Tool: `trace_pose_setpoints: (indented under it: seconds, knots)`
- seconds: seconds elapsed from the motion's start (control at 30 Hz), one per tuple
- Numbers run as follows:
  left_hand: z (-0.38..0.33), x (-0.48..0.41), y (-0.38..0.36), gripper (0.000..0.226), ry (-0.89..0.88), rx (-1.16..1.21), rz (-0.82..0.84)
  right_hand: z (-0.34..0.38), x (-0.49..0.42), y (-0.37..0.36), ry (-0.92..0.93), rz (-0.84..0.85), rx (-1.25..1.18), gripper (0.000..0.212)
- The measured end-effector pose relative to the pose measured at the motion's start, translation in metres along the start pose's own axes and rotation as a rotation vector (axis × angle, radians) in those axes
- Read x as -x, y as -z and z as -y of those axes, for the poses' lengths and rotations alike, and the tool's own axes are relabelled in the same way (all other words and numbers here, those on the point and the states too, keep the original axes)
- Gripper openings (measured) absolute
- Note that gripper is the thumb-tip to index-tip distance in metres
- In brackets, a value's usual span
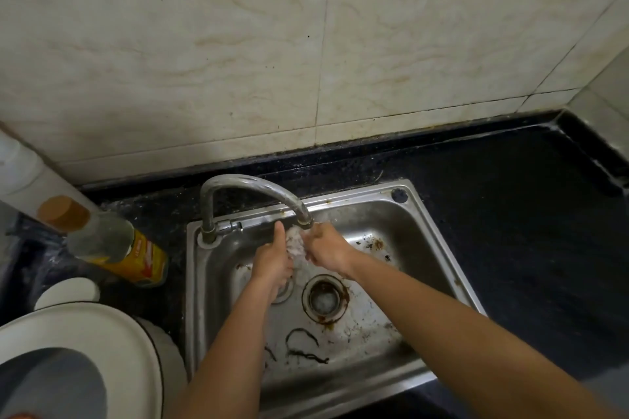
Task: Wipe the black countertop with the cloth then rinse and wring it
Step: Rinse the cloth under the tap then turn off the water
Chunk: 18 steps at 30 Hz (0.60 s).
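Both of my hands close on the cloth point(296, 243), a pale, wet-looking bunch squeezed between them: my left hand point(272, 257) holds its near side with the thumb lying straight up along it, and my right hand point(326, 248) grips the far side with the fingers curled over. The bundle sits directly beneath the mouth of the faucet point(253, 183), whose curved metal spout arches over from the back left corner of the sink point(439, 235). Motion blurs the cloth, so I cannot make out its folds. Below my wrists the steel basin is stained, with rusty marks around the round drain point(324, 298) and brown specks near the back wall. A few dark strands point(303, 347) lie on the basin floor nearer to me. Around the sink runs the black countertop point(527, 214), speckled and dull, meeting a raised black edge at the right corner. On the left, just beside the sink, stands a clear bottle point(119, 248) with an orange cap and a yellow label, and nearer me a white rounded lid point(85, 333). Behind everything rises a wall of cream marbled tiles point(204, 61), with grimy grout along the counter line.
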<state>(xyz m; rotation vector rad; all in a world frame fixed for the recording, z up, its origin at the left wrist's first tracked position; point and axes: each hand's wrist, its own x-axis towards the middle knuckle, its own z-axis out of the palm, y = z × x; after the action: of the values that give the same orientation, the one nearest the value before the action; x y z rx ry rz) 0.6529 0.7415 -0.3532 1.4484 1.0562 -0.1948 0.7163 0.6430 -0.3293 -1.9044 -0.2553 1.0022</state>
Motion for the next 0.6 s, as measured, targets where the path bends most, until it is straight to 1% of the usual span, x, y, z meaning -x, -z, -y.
trace_pose_setpoints:
  seconds: [0.07, 0.13, 0.2, 0.23, 0.3, 0.33, 0.37, 0.4, 0.43, 0.5, 0.53, 0.6]
  knots:
    - [0.002, -0.002, 0.0, 0.064, -0.014, -0.003, -0.007, -0.001, -0.007, -0.005, -0.005, -0.059, 0.069, 0.023]
    - [0.003, -0.006, 0.0, 0.069, -0.029, -0.018, -0.029, -0.001, -0.013, -0.008, -0.042, -0.129, 0.086, 0.017]
    - [0.006, -0.011, 0.003, 0.07, -0.059, -0.022, -0.078, 0.002, -0.016, -0.009, -0.113, -0.188, 0.021, 0.015]
    - [0.009, -0.015, 0.006, 0.066, -0.084, -0.043, -0.119, 0.003, -0.016, -0.009, -0.146, -0.199, -0.045, 0.015]
    - [0.013, -0.02, 0.015, 0.043, -0.146, -0.101, -0.239, 0.001, -0.019, -0.007, -0.19, -0.179, -0.201, 0.016]
    - [0.016, -0.02, 0.021, 0.034, -0.155, -0.08, -0.312, -0.001, -0.02, -0.006, -0.205, -0.155, -0.275, 0.016]
    - [0.016, -0.017, 0.026, 0.031, -0.138, -0.043, -0.373, -0.004, -0.021, -0.006, -0.216, -0.133, -0.339, 0.015]
    - [0.018, -0.017, 0.031, 0.033, -0.127, -0.03, -0.429, -0.007, -0.021, -0.005, -0.223, -0.119, -0.385, 0.018]
    - [0.019, -0.018, 0.035, 0.04, -0.13, -0.042, -0.465, -0.008, -0.02, -0.004, -0.228, -0.11, -0.415, 0.026]
    - [0.024, -0.026, 0.04, 0.057, -0.181, -0.125, -0.465, -0.011, -0.02, -0.002, -0.232, -0.076, -0.458, 0.035]
    - [0.025, -0.03, 0.041, 0.06, -0.226, -0.192, -0.444, -0.012, -0.02, -0.001, -0.227, -0.048, -0.478, 0.034]
    - [0.022, -0.034, 0.041, 0.053, -0.29, -0.302, -0.406, -0.013, -0.019, 0.0, -0.211, -0.005, -0.496, 0.028]
